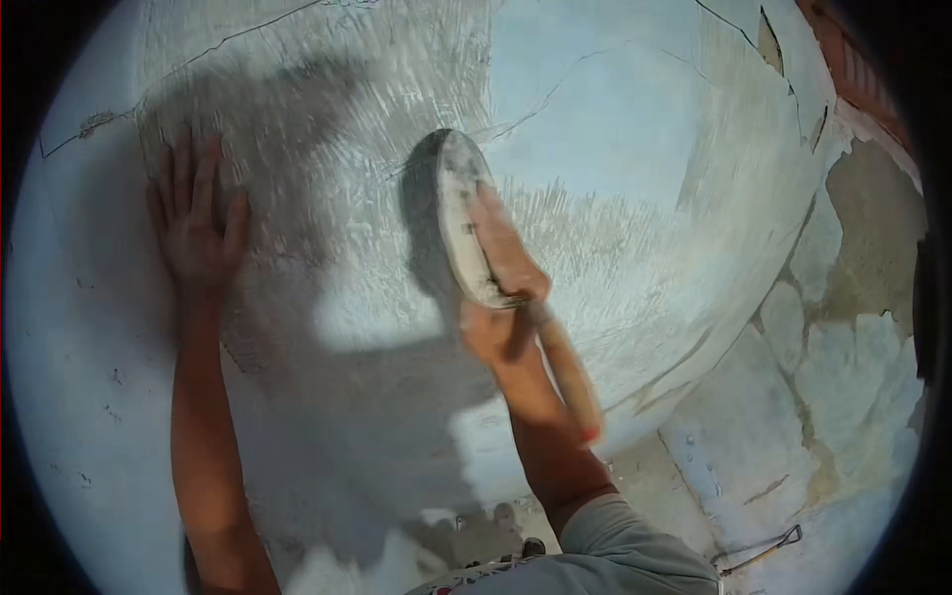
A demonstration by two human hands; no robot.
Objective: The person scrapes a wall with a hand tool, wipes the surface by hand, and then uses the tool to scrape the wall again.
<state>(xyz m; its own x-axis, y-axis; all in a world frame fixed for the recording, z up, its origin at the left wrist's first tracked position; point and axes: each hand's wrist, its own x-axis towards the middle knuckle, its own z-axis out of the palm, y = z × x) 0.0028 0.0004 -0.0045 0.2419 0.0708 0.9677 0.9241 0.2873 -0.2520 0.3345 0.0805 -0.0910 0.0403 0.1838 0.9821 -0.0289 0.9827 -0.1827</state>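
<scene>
My left hand lies flat with its fingers spread on the pale wall, in shadow at the left. At the centre, my right hand grips a long tool with a rounded, whitish head held close to the wall. A wooden handle with a red tip runs down from that hand along my forearm. Scratch-like marks cover the wall around the tool, and a smoother light-blue patch is at the upper right. The right hand and tool are slightly blurred.
Thin cracks cross the upper wall. At the right, the surface is broken up, with a bare grey-brown area and flaking pieces. A thin tool with a looped handle lies at the lower right. A reddish slatted object shows at the upper right.
</scene>
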